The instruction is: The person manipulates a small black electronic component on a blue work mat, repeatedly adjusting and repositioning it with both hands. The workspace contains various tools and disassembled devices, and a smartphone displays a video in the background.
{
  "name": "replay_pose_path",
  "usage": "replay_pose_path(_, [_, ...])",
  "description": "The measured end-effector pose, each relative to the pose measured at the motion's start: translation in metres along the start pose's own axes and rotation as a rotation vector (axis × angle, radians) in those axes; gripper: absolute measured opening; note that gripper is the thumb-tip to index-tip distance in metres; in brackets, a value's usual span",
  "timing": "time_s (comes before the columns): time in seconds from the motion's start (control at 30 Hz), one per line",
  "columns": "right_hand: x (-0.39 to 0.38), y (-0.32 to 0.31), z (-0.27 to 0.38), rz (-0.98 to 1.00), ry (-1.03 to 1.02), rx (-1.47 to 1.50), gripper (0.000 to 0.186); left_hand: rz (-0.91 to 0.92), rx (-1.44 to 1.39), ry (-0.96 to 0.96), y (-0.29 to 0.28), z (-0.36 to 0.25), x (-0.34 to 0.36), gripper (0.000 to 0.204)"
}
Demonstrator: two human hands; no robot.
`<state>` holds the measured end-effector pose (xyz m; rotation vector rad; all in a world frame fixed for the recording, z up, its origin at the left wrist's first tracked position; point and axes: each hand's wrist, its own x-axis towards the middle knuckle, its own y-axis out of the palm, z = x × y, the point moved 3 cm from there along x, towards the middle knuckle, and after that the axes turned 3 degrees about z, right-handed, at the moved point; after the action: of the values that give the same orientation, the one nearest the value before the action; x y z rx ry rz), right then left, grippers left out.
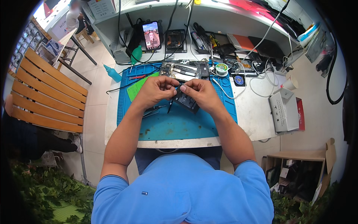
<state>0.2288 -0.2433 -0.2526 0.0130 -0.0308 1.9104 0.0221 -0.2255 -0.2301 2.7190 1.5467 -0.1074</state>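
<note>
Over a blue silicone work mat [175,128], my two hands meet close together. My right hand [201,95] pinches the top end of a flat black rectangular phone battery [188,103] with pale print. The fingertips of my left hand [158,89] are pressed together right beside that end; what they hold, if anything, is too small to make out. Just beyond my fingers lies an opened phone [182,70] with silvery inner parts. Tweezers [153,111] rest on the mat near my left wrist, and a thin black tool [170,106] shows below my left fingertips.
A lit phone [151,35] stands at the back, near a green blower bulb [136,54]. A solder spool [221,69] and white cables [261,72] lie right of the mat. A teal bottle [112,73] is at the left edge, a white box [284,110] at the right.
</note>
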Motion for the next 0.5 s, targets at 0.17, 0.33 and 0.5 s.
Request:
replay_pose_path(0.17, [0.0014, 0.0001, 0.0017, -0.024, -0.030, 0.059, 0.026, 0.028, -0.022, -0.002, -0.0026, 0.0011, 0.0012, 0.042])
replay_pose_path(0.33, [0.0002, -0.0001, 0.0023, -0.029, 0.002, 0.033, 0.026, 0.025, 0.036, 0.011, -0.0016, -0.0005, -0.0011, 0.045])
replay_pose_path(0.5, [0.0001, -0.0003, 0.0021, -0.029, 0.004, 0.033, 0.026, 0.021, 0.092, 0.041, -0.0004, -0.0009, -0.0009, 0.047])
